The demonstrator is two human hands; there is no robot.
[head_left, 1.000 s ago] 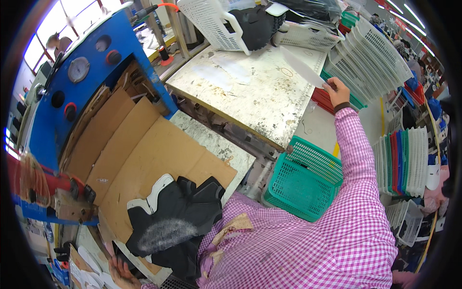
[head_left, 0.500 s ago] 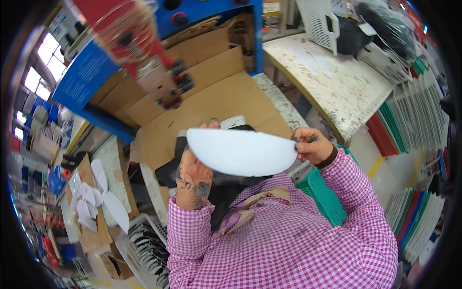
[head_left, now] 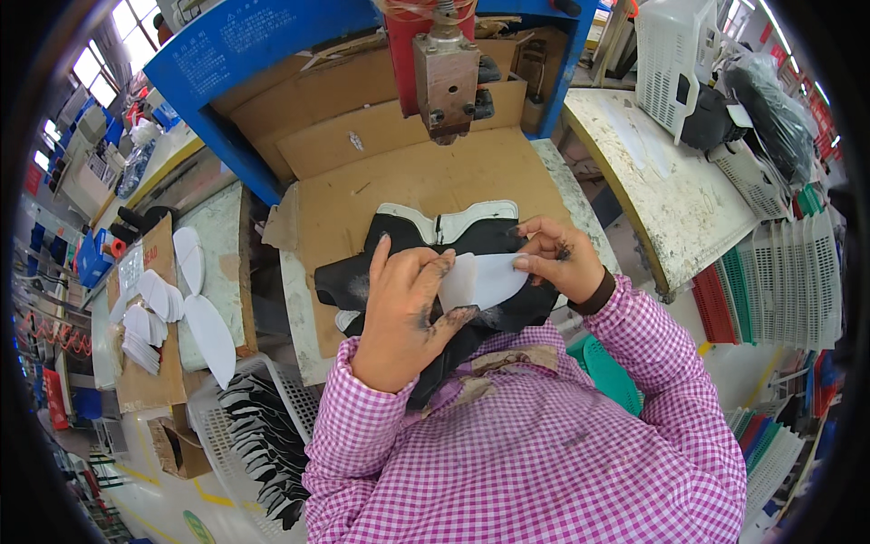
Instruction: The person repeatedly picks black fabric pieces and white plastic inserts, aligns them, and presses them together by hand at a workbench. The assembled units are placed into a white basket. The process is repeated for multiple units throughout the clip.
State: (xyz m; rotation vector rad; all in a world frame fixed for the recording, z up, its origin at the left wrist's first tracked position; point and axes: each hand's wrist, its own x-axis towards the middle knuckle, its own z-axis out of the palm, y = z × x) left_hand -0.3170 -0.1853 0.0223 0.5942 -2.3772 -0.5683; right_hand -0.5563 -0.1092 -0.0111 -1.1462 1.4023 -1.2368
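A white leaf-shaped sheet [head_left: 498, 279] is held between my two hands, low over black cut pieces. My left hand [head_left: 403, 308] grips its left end between thumb and fingers, where a paler flap shows folded or peeled back; I cannot tell which. At the other end, my right hand [head_left: 566, 260] pinches the tip between thumb and fingers. Under both hands lie the black pieces [head_left: 349, 279], with a white-edged part [head_left: 489, 212] at the far side. Dark smudges mark both hands.
A red press arm with a metal head [head_left: 446, 83] hangs beyond my hands, over a cardboard-lined bed [head_left: 362, 186] in a blue frame. White sheets [head_left: 208, 335] lie on the left table. A basket of black pieces [head_left: 263, 435] stands lower left; a worn table [head_left: 634, 181] is right.
The white sheet has come down closer to the black pieces, and its left end now shows a flap. My left hand has turned over it, and my view has shifted left.
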